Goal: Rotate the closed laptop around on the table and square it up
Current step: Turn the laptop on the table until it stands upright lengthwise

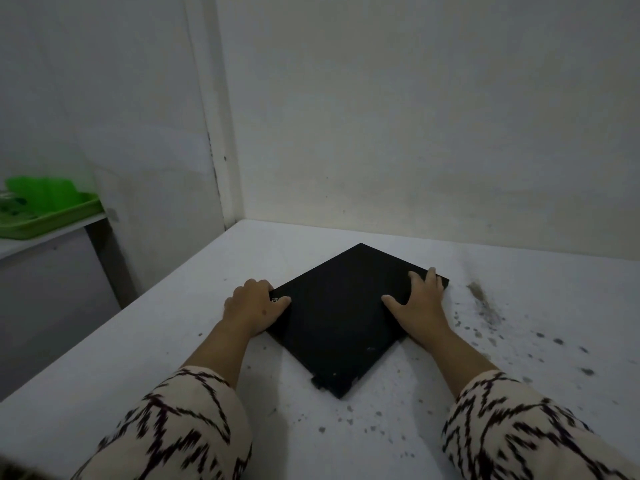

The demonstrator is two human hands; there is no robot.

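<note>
White, speckled table (450,427) fills the corner of a pale-walled room. Between both hands lies the closed black laptop (341,317), turned diamond-wise to the table edge. At its left corner the left hand (251,308) curls around the edge, thumb on the lid. Right hand (417,303) lies spread flat, fingers splayed, on the right corner. Far left of the left hand, a green tray (52,218) (contents blurred, something green) sits on a side shelf.
</note>
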